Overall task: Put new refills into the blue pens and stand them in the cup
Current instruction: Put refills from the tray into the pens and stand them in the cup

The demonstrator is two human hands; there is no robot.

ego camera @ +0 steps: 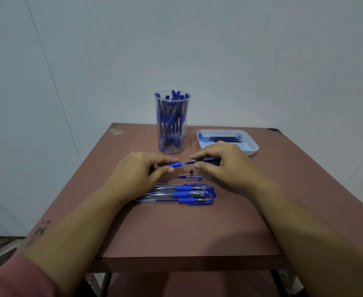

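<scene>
Left fingers [165, 169] pinch the pen [176, 164] on its blue grip. Right fingers [198, 166] pinch the thin refill [189, 162] poking out of it toward 3 o'clock. Left hand [137, 168] and right hand [221, 161] are both curled on their part, and the pen sits level just above mid-table [197, 228]. Can't tell if the refill is going in or coming out. Handling, my read: the pen is light, with a stiff, slick clear barrel, so the rubber grip is the hold that won't slip. The refill is skinny and will likely bow if pushed off-axis, so pinch it close to the barrel mouth and keep it in line. At 6 o'clock, just under the hands, are a loose cap [190, 178] and a small dark tip piece [191, 171]; the piece looks easy to knock away. Further at 6, a row of pens [189, 194]. The cup [172, 121] at 12 is tall and packed, so gaps are tight and it looks tippable; drop pens in from above. The tray [251, 146] is at 2, close to the right wrist. Open room is at 9 and toward the near edge.
</scene>
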